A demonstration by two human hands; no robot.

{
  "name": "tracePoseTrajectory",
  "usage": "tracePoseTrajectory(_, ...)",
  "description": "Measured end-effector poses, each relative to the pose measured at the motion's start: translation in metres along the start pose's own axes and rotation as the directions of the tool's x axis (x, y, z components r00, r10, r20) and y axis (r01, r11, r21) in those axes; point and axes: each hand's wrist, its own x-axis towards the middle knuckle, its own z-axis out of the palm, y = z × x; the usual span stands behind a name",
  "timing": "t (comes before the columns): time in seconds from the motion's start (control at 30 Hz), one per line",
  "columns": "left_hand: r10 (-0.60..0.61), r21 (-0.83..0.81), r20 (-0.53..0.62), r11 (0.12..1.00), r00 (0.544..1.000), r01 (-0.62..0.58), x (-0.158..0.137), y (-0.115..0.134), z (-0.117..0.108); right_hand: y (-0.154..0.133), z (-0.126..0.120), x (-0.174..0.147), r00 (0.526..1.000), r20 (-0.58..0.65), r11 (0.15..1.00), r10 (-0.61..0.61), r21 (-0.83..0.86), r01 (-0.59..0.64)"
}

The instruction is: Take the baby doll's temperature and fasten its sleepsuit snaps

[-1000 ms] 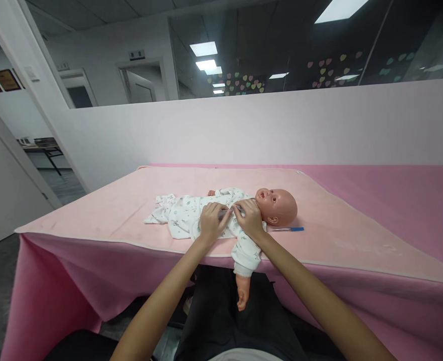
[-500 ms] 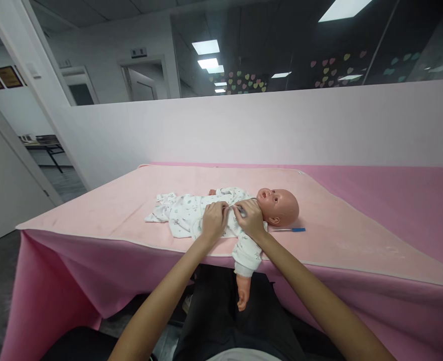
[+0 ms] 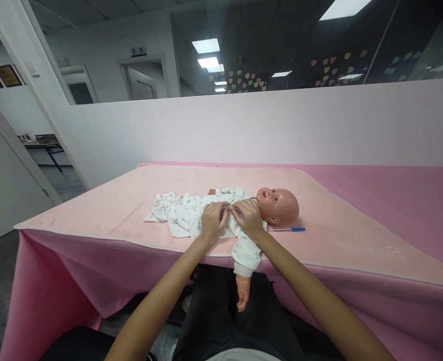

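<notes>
A baby doll [image 3: 281, 206] lies on its back with its head to the right, dressed in a white printed baby garment [image 3: 183, 215]. Over the doll's chest, my left hand [image 3: 212, 219] and my right hand [image 3: 248, 216] meet almost fingertip to fingertip. Both are closed in a pinch on the garment's front, with a thin pale strip, like a tie, showing between them. The fingers hide most of what they pinch. Under my right wrist, the doll's near sleeve [image 3: 246, 254] runs down, and its arm [image 3: 243, 291] hangs over the table edge.
A blue-capped pen [image 3: 298, 229] lies beside the doll's head. Beneath the doll is a pale pink blanket [image 3: 104, 200] over a darker pink tablecloth [image 3: 413, 200]. The table's front edge is close to my lap, and a white wall [image 3: 244, 130] stands behind.
My fingertips have shifted slightly and come a little closer together over the doll's chest. The doll and the pen have stayed in place.
</notes>
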Motion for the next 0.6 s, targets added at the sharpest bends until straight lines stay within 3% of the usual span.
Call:
tracePoseTrajectory(0.4,0.021,0.096,-0.024,0.995,1.0,-0.018,0.0013,0.0012,0.0002,-0.0037,-0.0031,0.0005,0.999,-0.035,1.0,-0.013,-0.011,0.012)
tracePoseTrajectory(0.6,-0.054,0.119,-0.14,0.99,0.989,0.071,0.0022,0.0015,0.0007,-0.0045,-0.0031,-0.0002,0.996,-0.093,1.0,-0.001,0.029,0.003)
